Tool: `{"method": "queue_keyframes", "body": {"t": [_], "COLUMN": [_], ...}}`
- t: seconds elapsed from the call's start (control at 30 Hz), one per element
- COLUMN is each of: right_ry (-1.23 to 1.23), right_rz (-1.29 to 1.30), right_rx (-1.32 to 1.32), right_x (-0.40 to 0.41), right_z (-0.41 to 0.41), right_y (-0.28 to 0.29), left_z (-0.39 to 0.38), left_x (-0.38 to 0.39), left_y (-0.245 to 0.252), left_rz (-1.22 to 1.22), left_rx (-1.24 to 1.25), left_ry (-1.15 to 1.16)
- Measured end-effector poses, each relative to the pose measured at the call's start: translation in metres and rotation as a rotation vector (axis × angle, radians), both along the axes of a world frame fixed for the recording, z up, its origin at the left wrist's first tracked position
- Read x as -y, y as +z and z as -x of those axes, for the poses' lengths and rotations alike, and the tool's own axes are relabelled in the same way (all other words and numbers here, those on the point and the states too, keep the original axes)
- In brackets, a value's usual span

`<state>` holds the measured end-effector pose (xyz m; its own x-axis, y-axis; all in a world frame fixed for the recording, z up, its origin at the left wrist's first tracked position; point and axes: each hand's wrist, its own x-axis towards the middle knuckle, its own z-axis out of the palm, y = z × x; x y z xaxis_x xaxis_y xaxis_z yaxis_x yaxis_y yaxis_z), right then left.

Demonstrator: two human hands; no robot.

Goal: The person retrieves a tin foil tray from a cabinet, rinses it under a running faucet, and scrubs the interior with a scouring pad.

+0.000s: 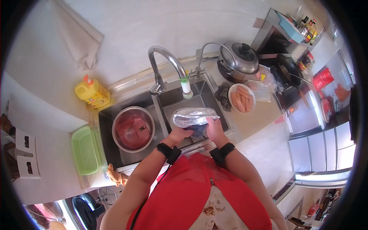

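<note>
Over the right sink basin (169,107) a shiny silver metal dish (195,112), possibly a foil tray, is held tilted with its rim towards me. My right hand (215,130) grips the dish's right end, with fingers at the rim. Just below the left part of the rim is my left hand (180,135), its fingers pointing right. Between both hands, under the dish, shows a dark, rough-textured thing (198,130) that may be a scouring pad. Whether my left hand holds the dish or the dark thing is hidden. The curved chrome faucet (169,54) reaches over the basin behind the dish.
A steel bowl (115,135) with reddish contents sits in the left basin. Left stand a yellow pump bottle (93,93) and green plastic basket (84,151). Right are a plate (249,110) of sausages, a dark crumpled bag (222,96), a lidded pot (238,64) and a wok (289,70).
</note>
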<state>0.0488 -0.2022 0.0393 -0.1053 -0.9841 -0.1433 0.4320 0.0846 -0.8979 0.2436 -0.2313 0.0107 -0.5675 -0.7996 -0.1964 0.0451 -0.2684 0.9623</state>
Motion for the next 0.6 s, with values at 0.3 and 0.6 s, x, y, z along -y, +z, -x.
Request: {"method": "queue_keyframes", "body": {"t": [0.3, 0.6], "right_ry": [-0.386, -0.420], "right_rz": [-0.112, -0.231], "right_rx": [-0.207, -0.492], "right_x": [-0.003, -0.006], "right_z": [0.027, 0.015], "right_y": [-0.004, -0.004], "left_z": [-0.141, -0.131], "left_x": [-0.003, 0.008], "left_y": [0.016, 0.009], "left_rz": [-0.017, 0.228], "left_rx": [0.318, 0.375], "left_ry": [0.543, 0.555]}}
